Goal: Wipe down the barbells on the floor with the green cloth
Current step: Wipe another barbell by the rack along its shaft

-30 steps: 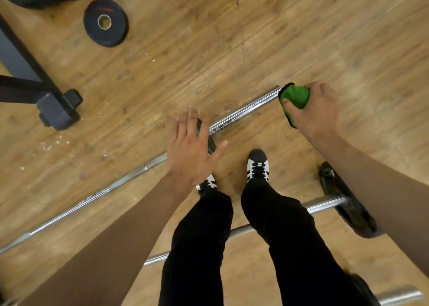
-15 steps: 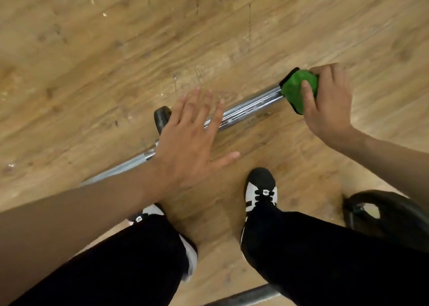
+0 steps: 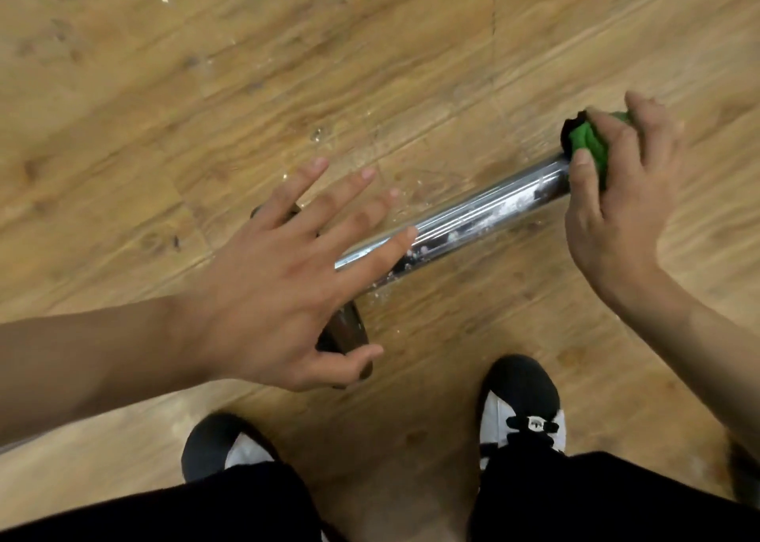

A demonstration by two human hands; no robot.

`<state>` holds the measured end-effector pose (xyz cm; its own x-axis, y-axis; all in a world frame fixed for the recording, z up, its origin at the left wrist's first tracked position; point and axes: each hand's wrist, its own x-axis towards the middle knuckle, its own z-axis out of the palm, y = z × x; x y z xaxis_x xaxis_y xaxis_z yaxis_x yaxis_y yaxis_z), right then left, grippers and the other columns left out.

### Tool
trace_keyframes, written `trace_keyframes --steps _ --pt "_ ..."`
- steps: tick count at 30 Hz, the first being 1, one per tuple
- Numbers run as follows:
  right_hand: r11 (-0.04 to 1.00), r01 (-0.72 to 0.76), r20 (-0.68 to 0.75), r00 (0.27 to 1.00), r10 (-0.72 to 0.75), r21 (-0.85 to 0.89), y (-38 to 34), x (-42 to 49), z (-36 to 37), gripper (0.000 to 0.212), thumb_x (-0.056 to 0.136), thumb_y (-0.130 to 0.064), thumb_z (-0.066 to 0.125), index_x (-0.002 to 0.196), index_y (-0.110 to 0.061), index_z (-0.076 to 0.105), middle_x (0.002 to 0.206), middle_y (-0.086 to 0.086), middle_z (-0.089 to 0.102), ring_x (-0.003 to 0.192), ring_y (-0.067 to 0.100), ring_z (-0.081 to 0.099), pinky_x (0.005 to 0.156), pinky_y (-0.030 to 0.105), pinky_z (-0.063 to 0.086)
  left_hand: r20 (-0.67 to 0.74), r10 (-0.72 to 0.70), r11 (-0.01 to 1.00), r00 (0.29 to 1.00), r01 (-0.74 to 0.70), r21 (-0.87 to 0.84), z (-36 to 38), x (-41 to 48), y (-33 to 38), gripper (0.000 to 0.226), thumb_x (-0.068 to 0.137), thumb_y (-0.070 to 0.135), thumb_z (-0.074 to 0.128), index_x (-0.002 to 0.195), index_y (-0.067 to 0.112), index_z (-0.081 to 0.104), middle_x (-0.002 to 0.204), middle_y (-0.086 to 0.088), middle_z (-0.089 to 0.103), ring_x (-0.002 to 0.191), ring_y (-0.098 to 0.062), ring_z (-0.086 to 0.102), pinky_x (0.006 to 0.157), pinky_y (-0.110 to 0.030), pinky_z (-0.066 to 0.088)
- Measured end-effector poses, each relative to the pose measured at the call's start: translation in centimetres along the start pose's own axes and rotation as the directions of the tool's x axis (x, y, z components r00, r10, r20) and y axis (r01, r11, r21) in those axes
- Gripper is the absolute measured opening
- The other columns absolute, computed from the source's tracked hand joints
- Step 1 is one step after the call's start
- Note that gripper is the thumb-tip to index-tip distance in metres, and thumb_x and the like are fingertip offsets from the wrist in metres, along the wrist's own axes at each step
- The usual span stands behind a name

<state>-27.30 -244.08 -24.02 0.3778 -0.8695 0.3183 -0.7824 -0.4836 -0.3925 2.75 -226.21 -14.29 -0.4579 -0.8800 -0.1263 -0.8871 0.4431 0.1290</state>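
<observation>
A chrome barbell sleeve lies slanted on the wooden floor, with white specks on its surface. My right hand grips the green cloth, which is wrapped around the sleeve's outer end at the right. My left hand hovers with fingers spread over the inner end of the sleeve, its fingertips at the metal. It covers most of a dark collar on the bar. The rest of the barbell is hidden under my left arm.
My two black-and-white shoes stand just below the bar on the wooden floor, with black trouser legs at the bottom edge. Small white crumbs lie on the boards beside the sleeve.
The view has dropped much closer to the bar. My right hand keeps the cloth on the sleeve's end, and my left hand stays spread over the collar.
</observation>
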Motion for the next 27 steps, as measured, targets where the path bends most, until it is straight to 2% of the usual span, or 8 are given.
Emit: trace_keyframes --steps 3,6,9,11,15,19,23,27 --pt "1.0 -0.001 0.015 1.0 0.001 -0.027 -0.1 0.7 0.1 0.042 0.11 -0.038 0.047 0.139 -0.012 0.061 0.158 0.017 0.043 0.152 0.037 0.032 0.128 0.042 0.008 -0.017 -0.008 1.0 1.0 0.007 -0.023 0.2 -0.1 -0.3 0.092 0.088 0.073 0.046 0.156 0.01 0.047 0.161 -0.026 0.04 0.153 -0.046 0.029 0.126 -0.065 0.015" --pt "0.998 0.047 0.005 0.999 -0.047 -0.039 0.5 1.5 0.3 0.039 0.112 -0.031 0.042 0.136 -0.01 0.064 0.16 0.018 0.042 0.153 0.038 0.031 0.128 0.045 0.007 -0.03 -0.017 0.999 0.999 0.015 -0.035 0.3 0.1 -0.9 0.091 0.088 0.072 0.044 0.156 0.012 0.047 0.16 -0.024 0.042 0.153 -0.044 0.03 0.127 -0.062 0.012" --pt "0.999 0.018 -0.003 1.0 -0.018 -0.026 0.6 2.1 0.8 0.039 0.111 -0.026 0.039 0.133 -0.007 0.065 0.161 0.016 0.04 0.154 0.037 0.03 0.128 0.032 -0.001 -0.033 -0.037 0.997 0.999 0.034 -0.065 0.5 0.0 -1.7 0.09 0.088 0.071 0.045 0.157 0.014 0.045 0.161 -0.023 0.041 0.155 -0.042 0.027 0.127 -0.061 0.012" --pt "0.999 -0.018 -0.026 1.0 0.017 -0.032 0.3 2.3 1.2 0.038 0.11 -0.023 0.039 0.132 -0.006 0.065 0.159 0.016 0.043 0.153 0.037 0.031 0.127 0.03 -0.001 -0.049 -0.029 0.996 0.998 0.025 -0.087 0.6 0.1 -2.2 0.088 0.089 0.069 0.044 0.157 0.014 0.045 0.162 -0.022 0.04 0.156 -0.04 0.026 0.128 -0.06 0.012" --pt "0.997 -0.071 -0.019 0.997 0.071 -0.041 -0.5 2.6 1.5 0.037 0.109 -0.02 0.04 0.132 -0.004 0.065 0.157 0.017 0.046 0.153 0.037 0.031 0.126 0.03 -0.001 -0.083 -0.011 0.996 0.996 0.004 -0.084 0.9 0.0 -2.9 0.088 0.089 0.069 0.044 0.159 0.016 0.043 0.163 -0.021 0.039 0.157 -0.039 0.023 0.127 -0.061 0.014" --pt "0.995 -0.086 0.054 0.995 0.089 -0.056 -1.2 2.5 0.6 0.038 0.109 -0.02 0.038 0.131 -0.002 0.064 0.159 0.018 0.043 0.155 0.039 0.024 0.126 0.03 -0.004 -0.092 -0.018 0.999 0.996 0.013 -0.05 0.1 -0.2 -2.0 0.086 0.092 0.065 0.043 0.159 0.011 0.041 0.164 -0.024 0.035 0.157 -0.042 0.023 0.127 -0.06 0.013" --pt "0.994 -0.088 0.115 0.989 0.096 -0.068 -1.2 2.6 0.0 0.04 0.109 -0.021 0.037 0.133 -0.003 0.063 0.16 0.017 0.042 0.157 0.037 0.021 0.127 0.035 -0.003 -0.097 0.019 0.999 0.995 -0.022 -0.03 -0.1 -0.6 0.1 0.086 0.094 0.065 0.041 0.157 0.007 0.04 0.164 -0.028 0.032 0.156 -0.044 0.022 0.128 -0.059 0.011" --pt "0.993 -0.121 0.034 0.992 0.121 -0.01 -1.7 3.1 1.4 0.037 0.107 -0.016 0.04 0.129 -0.005 0.067 0.153 0.015 0.05 0.154 0.039 0.027 0.128 0.047 0.003 -0.051 -0.024 1.0 0.998 0.024 0.0 0.3 -0.2 -0.1 0.087 0.092 0.067 0.043 0.156 0.007 0.044 0.164 -0.029 0.031 0.156 -0.045 0.022 0.128 -0.06 0.013"
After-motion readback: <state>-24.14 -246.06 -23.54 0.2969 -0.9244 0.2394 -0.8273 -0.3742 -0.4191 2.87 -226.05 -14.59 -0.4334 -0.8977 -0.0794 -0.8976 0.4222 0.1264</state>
